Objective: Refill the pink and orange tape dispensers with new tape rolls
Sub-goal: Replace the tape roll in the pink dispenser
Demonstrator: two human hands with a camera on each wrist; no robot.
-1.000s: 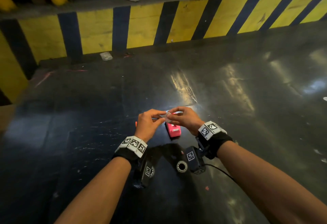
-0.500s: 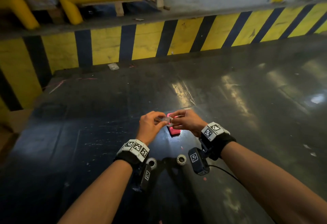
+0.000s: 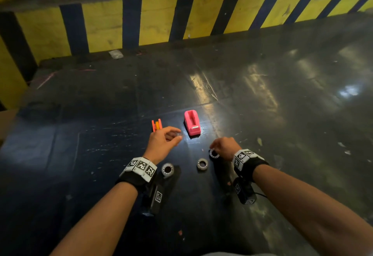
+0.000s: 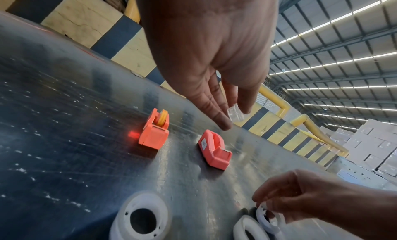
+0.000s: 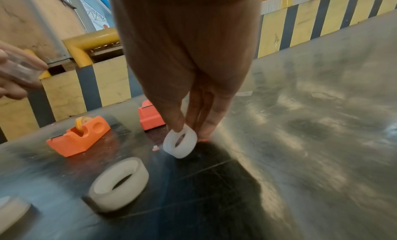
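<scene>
- Right hand [image 3: 225,147] grip: thumb and fingers pinched on a small white tape roll [image 5: 180,142], tilted on edge, its lower rim touching the bench [image 3: 262,114].
- Left hand [image 3: 161,141] grip: fingertips closed on a small clear plastic piece [image 4: 235,114], held above the bench, fingers otherwise loosely extended.
- Rolls: matte white rings, hollow core. Second roll [image 3: 202,164] lies flat just left of the right hand; third roll [image 3: 167,168] flat beside the left wrist.
- Pink dispenser [image 3: 192,122]: glossy moulded plastic, empty cradle, just beyond both hands toward the far edge.
- Orange dispenser [image 3: 156,125]: same moulded shape, yellow wheel in its slot, just beyond the left hand.
- Bench: dark, glossy, scuffed.
</scene>
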